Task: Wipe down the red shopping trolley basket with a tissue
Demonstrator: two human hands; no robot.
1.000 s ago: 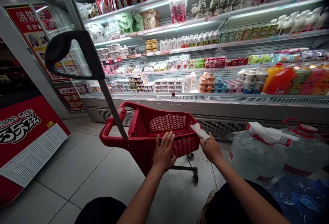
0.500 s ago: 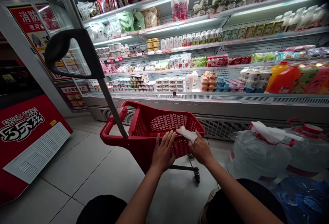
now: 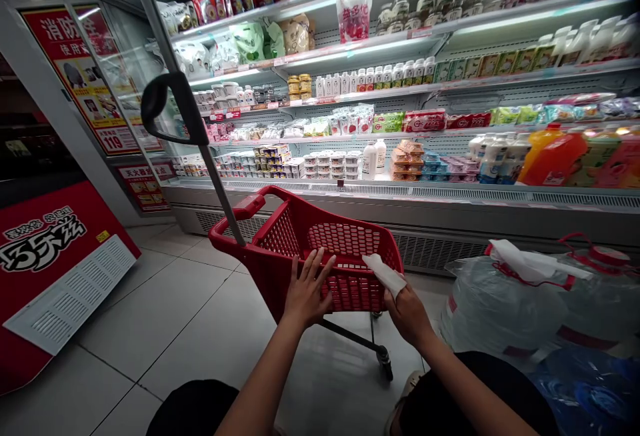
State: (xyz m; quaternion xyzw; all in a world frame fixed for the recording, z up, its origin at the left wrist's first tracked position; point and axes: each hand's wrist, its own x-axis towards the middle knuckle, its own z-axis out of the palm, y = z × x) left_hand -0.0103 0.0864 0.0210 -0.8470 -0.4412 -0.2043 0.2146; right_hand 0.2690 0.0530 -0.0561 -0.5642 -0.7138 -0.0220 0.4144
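In front of me stands a red plastic shopping cart with a perforated basket, a grey metal pole and a black handle. My left hand lies against the near side of the basket, fingers spread, with nothing held. At the basket's right front corner, my right hand grips a white cloth or tissue, which drapes over the rim there. Fingertips of the right hand are partly hidden by the white piece.
A lit refrigerated shelf with dairy and drinks runs behind the cart. Large water jugs stand close on my right, another white cloth or tissue on top. A red freezer is at left, with tiled floor between.
The cart has turned slightly, and its handle has shifted right. My left hand's fingers have spread and moved a little left. My right hand and the white piece have moved right and down.
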